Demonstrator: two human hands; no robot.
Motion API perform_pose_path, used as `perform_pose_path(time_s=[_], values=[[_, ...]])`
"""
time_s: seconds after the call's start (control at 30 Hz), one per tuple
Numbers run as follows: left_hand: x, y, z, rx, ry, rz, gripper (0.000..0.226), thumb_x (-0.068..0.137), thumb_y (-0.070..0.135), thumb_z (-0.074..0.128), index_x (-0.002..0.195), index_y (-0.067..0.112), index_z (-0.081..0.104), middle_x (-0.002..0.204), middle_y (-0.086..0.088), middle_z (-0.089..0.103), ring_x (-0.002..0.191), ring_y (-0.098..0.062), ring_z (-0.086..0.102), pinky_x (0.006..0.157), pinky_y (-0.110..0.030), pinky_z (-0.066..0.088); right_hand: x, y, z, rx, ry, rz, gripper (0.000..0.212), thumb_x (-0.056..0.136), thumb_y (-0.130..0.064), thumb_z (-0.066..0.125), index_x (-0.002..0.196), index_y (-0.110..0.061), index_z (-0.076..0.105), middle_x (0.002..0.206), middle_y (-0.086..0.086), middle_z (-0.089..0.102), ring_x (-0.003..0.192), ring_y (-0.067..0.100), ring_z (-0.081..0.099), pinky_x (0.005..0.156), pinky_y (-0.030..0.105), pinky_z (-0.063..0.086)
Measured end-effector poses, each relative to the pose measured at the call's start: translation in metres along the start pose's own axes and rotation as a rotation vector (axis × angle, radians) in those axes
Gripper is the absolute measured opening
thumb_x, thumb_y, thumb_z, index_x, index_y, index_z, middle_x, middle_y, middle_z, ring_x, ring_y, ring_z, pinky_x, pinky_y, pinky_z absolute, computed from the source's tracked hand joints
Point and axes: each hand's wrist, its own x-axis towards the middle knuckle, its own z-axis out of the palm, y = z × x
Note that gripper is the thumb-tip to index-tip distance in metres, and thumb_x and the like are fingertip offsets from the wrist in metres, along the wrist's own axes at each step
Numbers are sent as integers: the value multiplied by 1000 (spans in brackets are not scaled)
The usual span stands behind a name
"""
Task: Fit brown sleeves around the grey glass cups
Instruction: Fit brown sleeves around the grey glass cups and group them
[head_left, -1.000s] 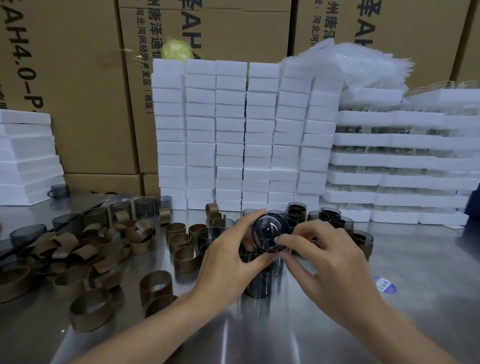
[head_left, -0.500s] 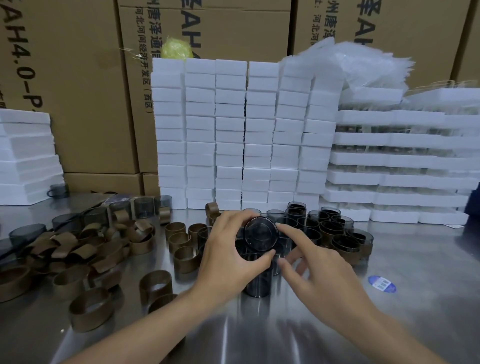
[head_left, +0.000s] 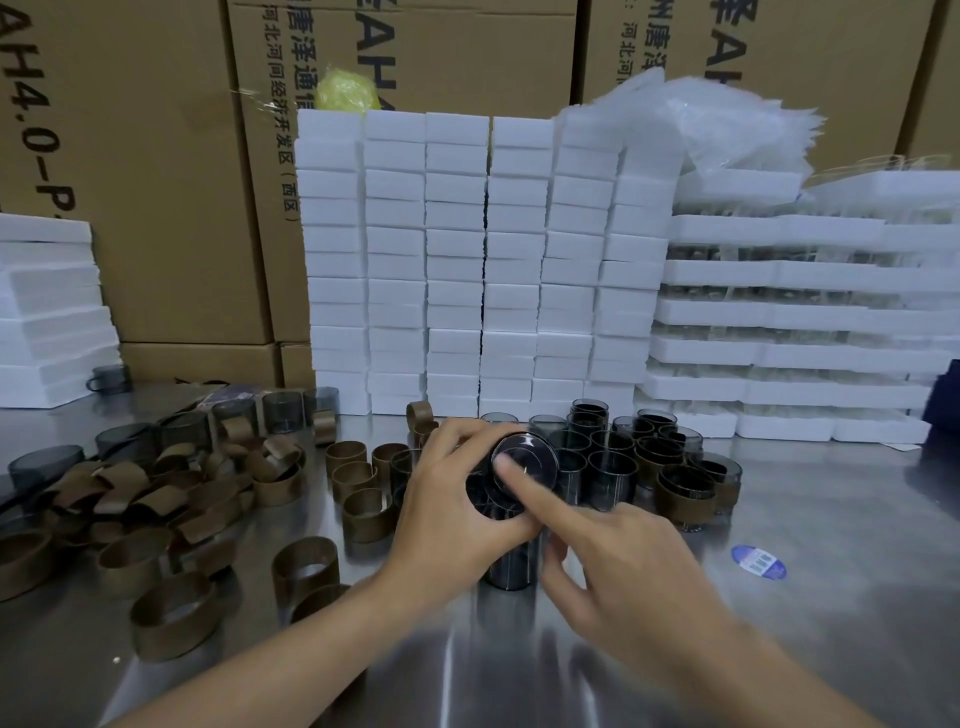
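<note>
My left hand (head_left: 457, 499) grips a grey glass cup (head_left: 530, 462) on top of a short stack of cups (head_left: 511, 564) in the middle of the steel table (head_left: 831, 597); the cup's round base faces me. My right hand (head_left: 618, 566) presses its straight index finger on that base, and its other fingers are curled below by the stack. Whether a sleeve sits on this cup is hidden by my left hand. Loose brown sleeves (head_left: 171, 613) lie in a heap at the left. Behind the stack stand several grey cups, some with brown sleeves (head_left: 685, 493).
White foam blocks (head_left: 467, 260) are stacked in columns at the back, with foam trays (head_left: 779, 312) of glassware to the right and more foam (head_left: 47, 306) at far left. Cardboard boxes (head_left: 156, 182) form the back wall. A blue sticker (head_left: 758, 561) lies on the table at right.
My left hand has lowered the cup onto the stack. My right hand let go of the cup's rim, drew back, and now pokes the base with its index finger.
</note>
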Motion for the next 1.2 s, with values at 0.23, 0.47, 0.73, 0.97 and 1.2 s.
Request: perform_pose_path(time_s=[0.23,0.47,0.73,0.97,1.2], values=[[6,-1,-2,-58,49,-79,59,68,51,95,122,44,74,119,19,65,120,-11,65,97,-27,51,0,17,-4,120,37,-165,66,98,-23,60,160,-45,49,71,-19,61,56,11,50,57,32,51],[10,0,-9,-368,-12,-261,66,80,18,98,133,39,65,118,12,73,112,-15,75,90,-27,62,0,18,-8,202,135,64,64,98,-38,53,161,-42,47,73,-35,61,53,1,61,52,29,55],[17,29,-5,-818,-175,-747,52,110,59,47,127,18,74,114,-19,81,105,-37,80,75,-33,64,-1,12,-6,167,13,52,78,99,-66,44,165,-64,4,91,-30,69,65,-4,67,62,28,58],[10,33,6,-792,-367,-790,69,114,59,23,135,17,73,121,-16,80,108,-21,75,104,-52,49,4,4,-6,436,62,215,76,88,-96,31,157,-77,6,84,-17,68,72,8,66,61,21,46],[11,35,3,-727,-381,-589,72,103,79,35,127,28,79,128,-8,78,94,-17,66,76,-29,49,9,3,1,816,56,340,69,91,-93,39,155,-78,15,125,-29,61,102,8,69,87,26,58]])
